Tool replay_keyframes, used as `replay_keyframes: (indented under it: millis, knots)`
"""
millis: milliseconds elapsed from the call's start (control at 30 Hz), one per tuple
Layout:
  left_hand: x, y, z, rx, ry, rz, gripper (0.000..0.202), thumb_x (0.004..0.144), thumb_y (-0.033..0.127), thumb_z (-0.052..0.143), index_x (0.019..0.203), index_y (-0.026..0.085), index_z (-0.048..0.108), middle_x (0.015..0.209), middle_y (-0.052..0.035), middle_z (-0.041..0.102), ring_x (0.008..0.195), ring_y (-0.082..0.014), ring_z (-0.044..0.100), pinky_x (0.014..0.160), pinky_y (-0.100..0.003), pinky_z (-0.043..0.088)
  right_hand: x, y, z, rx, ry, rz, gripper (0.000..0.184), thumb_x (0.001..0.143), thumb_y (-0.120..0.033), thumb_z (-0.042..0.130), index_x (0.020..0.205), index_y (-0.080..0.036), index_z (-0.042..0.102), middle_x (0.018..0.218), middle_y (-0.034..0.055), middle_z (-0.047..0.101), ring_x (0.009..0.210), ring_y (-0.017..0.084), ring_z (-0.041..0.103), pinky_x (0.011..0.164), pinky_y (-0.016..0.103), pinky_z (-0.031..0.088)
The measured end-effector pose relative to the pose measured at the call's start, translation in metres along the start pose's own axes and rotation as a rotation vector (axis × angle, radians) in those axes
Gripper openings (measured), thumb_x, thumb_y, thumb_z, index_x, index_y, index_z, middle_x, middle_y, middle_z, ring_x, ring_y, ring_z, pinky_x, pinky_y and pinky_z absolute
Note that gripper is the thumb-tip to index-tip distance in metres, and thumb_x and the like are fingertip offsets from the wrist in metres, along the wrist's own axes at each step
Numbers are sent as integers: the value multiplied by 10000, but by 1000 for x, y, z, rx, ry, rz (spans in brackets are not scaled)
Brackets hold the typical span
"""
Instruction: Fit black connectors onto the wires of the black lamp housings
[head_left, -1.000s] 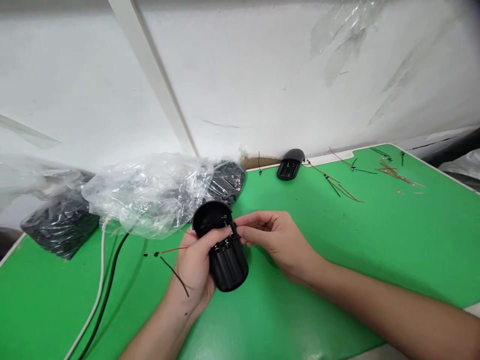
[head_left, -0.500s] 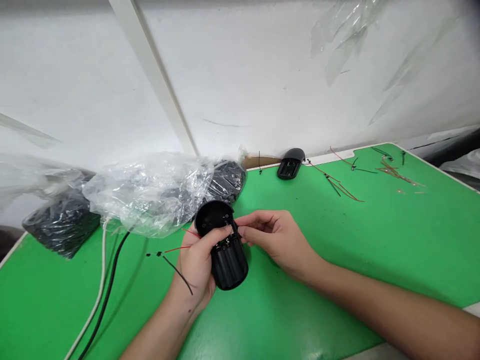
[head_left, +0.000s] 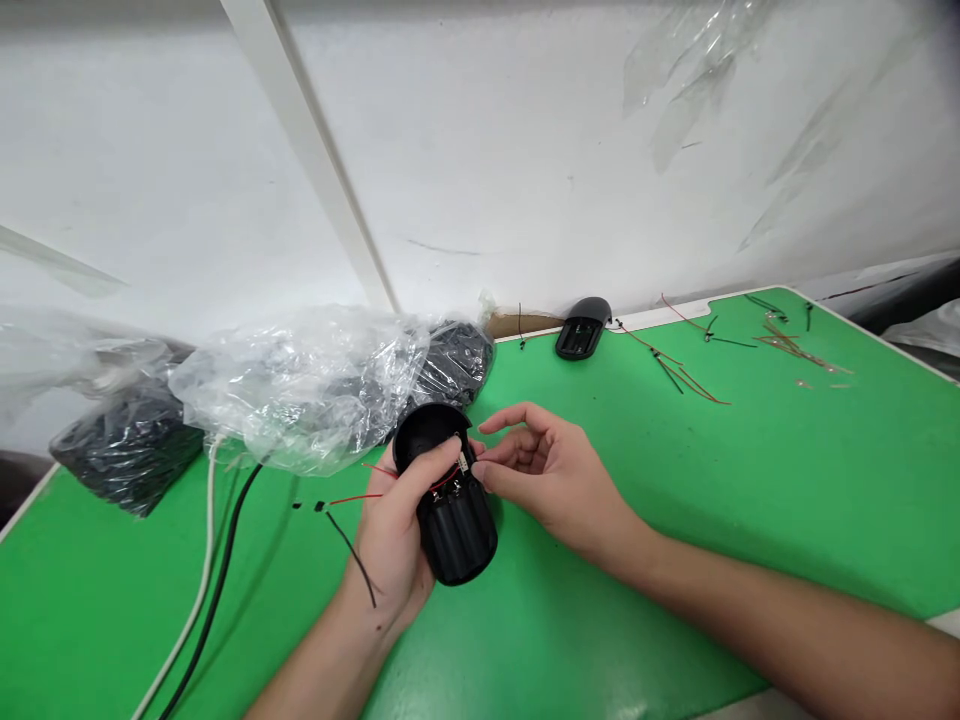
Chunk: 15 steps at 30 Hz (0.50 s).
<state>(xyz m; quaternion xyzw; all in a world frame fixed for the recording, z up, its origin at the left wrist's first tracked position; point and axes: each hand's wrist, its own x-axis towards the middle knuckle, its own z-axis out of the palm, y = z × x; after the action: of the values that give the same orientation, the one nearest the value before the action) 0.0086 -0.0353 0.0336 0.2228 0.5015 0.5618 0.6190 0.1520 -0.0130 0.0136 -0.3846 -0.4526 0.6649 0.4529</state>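
Observation:
My left hand [head_left: 394, 520] is closed around a black plastic battery housing [head_left: 457, 535], its thumb lying across the inside. Rounded battery bays fill the lower half, and the upper end forms a curved hood. A small white connector [head_left: 463, 463] sits at the inner right side, with a red wire running near my thumb. My right hand [head_left: 544, 465] is at the housing's right edge, index finger raised, thumb and middle finger close together; whatever lies between them is too small to make out. Left of my left hand, a red wire [head_left: 356, 498] and a black wire [head_left: 351, 557] stick out.
A similar black housing [head_left: 581, 330] lies by the wall. Loose red and black wires [head_left: 667, 365] are scattered to the right. Clear plastic bags [head_left: 300, 385] with dark contents line the back left, beside white and black cables [head_left: 217, 600]. The table [head_left: 637, 650] is green.
My right index finger has lifted away from the thumb. The white connector shows more plainly now. The black wire by my left wrist has swung slightly.

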Motion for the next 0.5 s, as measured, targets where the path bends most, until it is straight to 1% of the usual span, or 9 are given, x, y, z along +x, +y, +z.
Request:
replay_keyframes:
  millis: [33,100,167,200,267,367,433,500]
  knots:
    - [-1,0,0,-19,-16,9,441,674,455,871,956,156,712,896,-72,724,751,-206,691,628,-277,545,0,0,0,-1,2,-5,334,776,-204,798,1050,-157,613,786,3,704,718,117,649,672,234,492]
    - [-2,0,0,-52,-41,28,604,644,674,827,940,158,721,879,-88,717,777,-230,697,656,-302,559,0,1,1,-2,6,-16,310,785,-202,786,1041,-161,617,790,4,699,724,120,646,679,242,494]
    - [-2,0,0,-63,-43,38,797,591,866,712,925,143,731,854,-113,708,783,-263,698,647,-330,563,-1,1,1,-5,9,-22,304,786,-203,783,1039,-163,620,795,5,697,729,124,644,680,247,493]
    - [-2,1,0,-63,-39,36,860,581,916,660,933,136,735,845,-122,705,784,-274,698,639,-337,563,-1,2,1,-2,10,-24,304,784,-205,785,1036,-164,620,792,4,696,727,124,644,679,248,492]
    - [-1,2,1,-58,-14,24,893,612,936,611,988,136,738,835,-121,703,787,-276,698,630,-334,558,-1,2,2,7,7,-23,299,783,-209,786,1028,-163,620,784,2,693,723,125,644,682,252,493]
    - [1,5,1,-44,52,-31,741,712,822,658,1040,163,741,825,-95,705,779,-253,696,621,-306,548,-2,3,2,21,-2,-16,300,785,-216,787,1024,-163,614,786,2,692,726,125,643,694,258,495]
    - [2,8,2,-39,84,-58,655,740,755,684,1038,175,746,837,-85,709,772,-246,694,605,-297,543,-2,3,3,21,-7,-10,309,788,-222,787,1032,-161,606,797,6,690,734,125,639,698,259,494]
    - [3,10,2,-40,92,-68,637,745,740,682,1031,175,748,844,-84,712,763,-245,691,593,-298,541,-3,3,3,1,-10,-18,313,798,-227,780,1044,-160,598,807,4,677,749,125,629,705,260,490]
